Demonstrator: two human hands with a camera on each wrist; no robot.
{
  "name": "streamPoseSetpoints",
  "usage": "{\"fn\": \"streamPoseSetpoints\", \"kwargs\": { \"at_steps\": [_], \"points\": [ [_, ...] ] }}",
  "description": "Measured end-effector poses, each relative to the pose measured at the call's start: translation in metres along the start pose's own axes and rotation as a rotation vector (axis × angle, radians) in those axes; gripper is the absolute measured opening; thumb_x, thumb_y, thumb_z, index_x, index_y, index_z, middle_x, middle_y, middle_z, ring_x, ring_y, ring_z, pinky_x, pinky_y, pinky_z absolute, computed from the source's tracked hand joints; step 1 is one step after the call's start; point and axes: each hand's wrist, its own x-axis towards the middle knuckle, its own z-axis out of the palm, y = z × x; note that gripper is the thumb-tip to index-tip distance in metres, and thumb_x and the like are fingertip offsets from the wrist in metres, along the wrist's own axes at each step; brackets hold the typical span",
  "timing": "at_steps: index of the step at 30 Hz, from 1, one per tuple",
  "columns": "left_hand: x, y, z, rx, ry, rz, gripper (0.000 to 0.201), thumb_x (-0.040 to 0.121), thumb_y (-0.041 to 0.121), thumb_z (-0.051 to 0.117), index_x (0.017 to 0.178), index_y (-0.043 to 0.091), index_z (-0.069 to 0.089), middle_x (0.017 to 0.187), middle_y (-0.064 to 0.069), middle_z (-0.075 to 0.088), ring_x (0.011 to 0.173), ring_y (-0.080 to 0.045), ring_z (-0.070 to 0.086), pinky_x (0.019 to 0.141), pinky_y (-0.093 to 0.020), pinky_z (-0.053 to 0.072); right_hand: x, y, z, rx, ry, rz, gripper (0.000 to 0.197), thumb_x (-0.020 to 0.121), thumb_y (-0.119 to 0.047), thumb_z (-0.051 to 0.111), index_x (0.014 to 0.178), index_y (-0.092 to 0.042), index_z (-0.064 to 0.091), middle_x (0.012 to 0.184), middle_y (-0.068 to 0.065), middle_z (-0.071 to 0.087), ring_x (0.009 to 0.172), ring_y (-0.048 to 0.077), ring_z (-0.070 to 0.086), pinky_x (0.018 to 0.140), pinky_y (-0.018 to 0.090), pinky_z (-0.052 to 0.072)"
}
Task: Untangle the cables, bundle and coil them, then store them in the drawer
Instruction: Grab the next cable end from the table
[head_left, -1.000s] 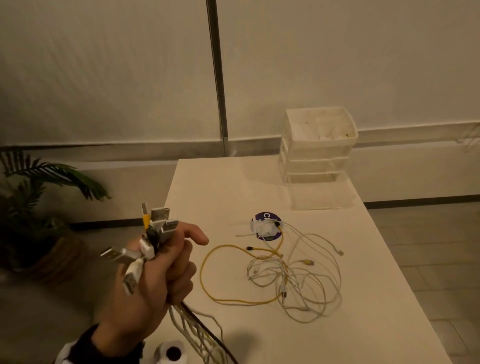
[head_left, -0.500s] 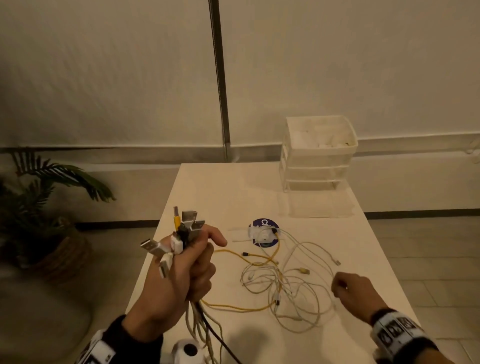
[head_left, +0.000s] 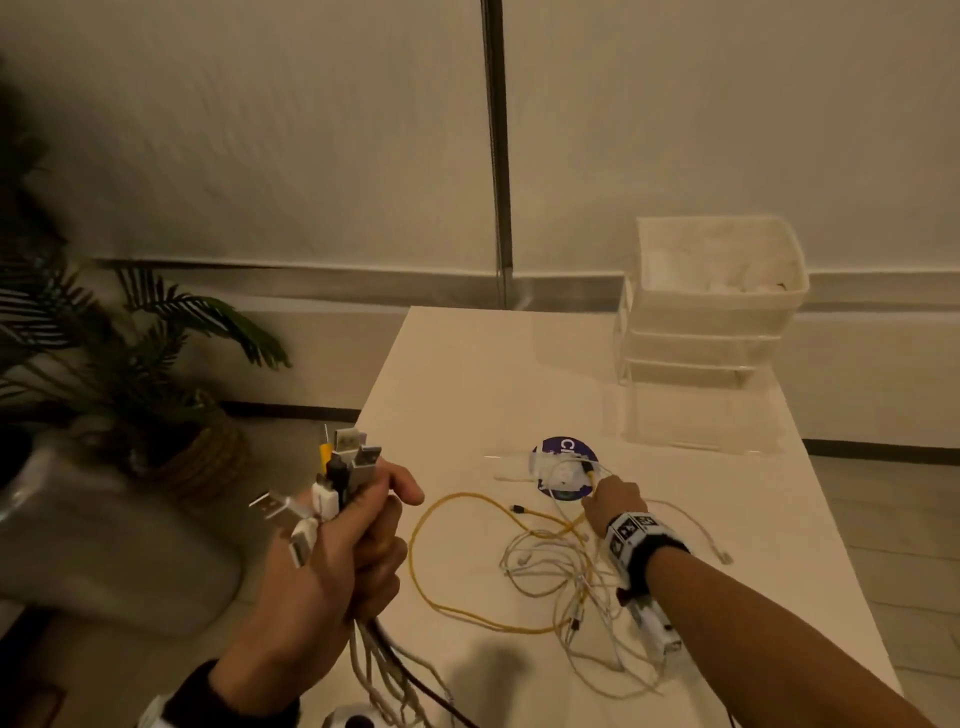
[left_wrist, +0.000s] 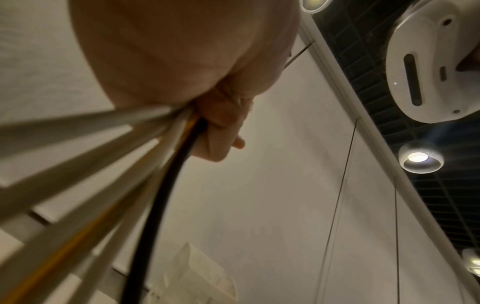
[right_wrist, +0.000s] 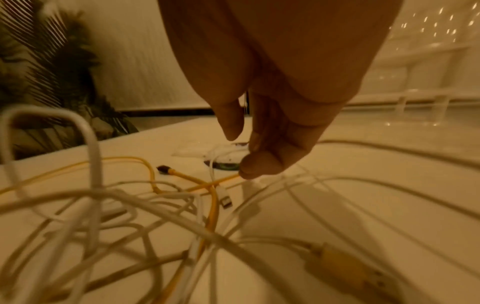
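My left hand (head_left: 371, 525) is raised beside the table's left edge and grips a bundle of cables (head_left: 343, 467) just below their plugs, white, yellow and black. Their strands (left_wrist: 155, 185) hang down from the fist (left_wrist: 221, 131). On the table lies a tangle of white cables (head_left: 545, 571) with a yellow cable (head_left: 411, 551) looped through it. My right hand (head_left: 597, 499) reaches over the tangle's far side by a purple disc (head_left: 563, 448). Its thumb and fingers (right_wrist: 244, 150) stand apart, fingertips at the yellow cable (right_wrist: 213, 207).
A white stacked drawer unit (head_left: 711, 306) stands at the table's (head_left: 493, 374) far right, with a clear pulled-out tray (head_left: 696, 421) in front of it. A potted plant (head_left: 130, 353) sits on the floor to the left. A small white object (head_left: 353, 719) lies at the near edge.
My right hand came into view and moved forward across the tangle to the purple disc. My left hand keeps gripping the bundle, and the view shifted right.
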Motion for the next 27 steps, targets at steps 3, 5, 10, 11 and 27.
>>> {"fn": "streamPoseSetpoints", "kwargs": {
  "at_steps": [3,5,10,11,27],
  "points": [
    [-0.004,-0.001,-0.004,0.005,0.048,-0.006,0.044,0.072,0.047,0.073,0.086,0.007,0.060,0.055,0.002,0.021,0.040,-0.007,0.015,0.041,-0.014,0.020,0.015,-0.004,0.012,0.000,-0.023,0.048,0.037,0.096,-0.024,0.048,0.128,-0.006,0.050,0.127,0.017,0.057,0.114,0.032,0.057,0.088,0.035,0.048],
    [-0.008,-0.002,-0.007,0.004,0.085,-0.007,0.040,0.077,0.044,0.073,0.085,0.007,0.060,0.055,0.002,0.020,0.040,-0.007,0.014,0.042,-0.014,0.018,0.022,-0.005,0.018,0.076,-0.027,0.114,0.032,0.093,-0.023,0.051,0.119,-0.006,0.056,0.119,0.019,0.060,0.103,0.033,0.061,0.077,0.034,0.049],
    [-0.007,-0.001,-0.012,0.008,0.158,-0.032,0.025,0.088,0.027,0.051,0.079,0.005,0.060,0.055,0.000,0.017,0.042,-0.008,0.010,0.041,-0.015,0.014,0.015,-0.003,0.003,0.834,-0.133,0.402,0.017,0.083,-0.017,0.057,0.083,0.000,0.057,0.069,0.017,0.054,0.055,0.026,0.049,0.054,0.031,0.041],
    [-0.004,0.000,-0.012,0.008,0.155,-0.036,0.026,0.089,0.028,0.051,0.081,0.005,0.060,0.055,0.000,0.017,0.042,-0.009,0.011,0.041,-0.015,0.014,0.009,-0.001,-0.002,0.981,-0.205,0.443,0.012,0.080,-0.013,0.055,0.082,-0.001,0.056,0.068,0.016,0.052,0.056,0.026,0.051,0.054,0.031,0.043],
    [0.036,0.031,0.014,-0.098,-0.228,-0.087,0.049,0.093,0.047,0.045,0.116,0.012,0.069,0.062,-0.001,0.030,0.046,-0.010,0.017,0.040,-0.021,0.015,-0.249,-0.120,-0.096,0.807,0.052,-0.808,0.020,0.100,-0.029,0.040,0.086,-0.025,0.054,0.057,-0.001,0.047,0.047,0.009,0.042,0.048,0.030,0.038]
  ]
}}
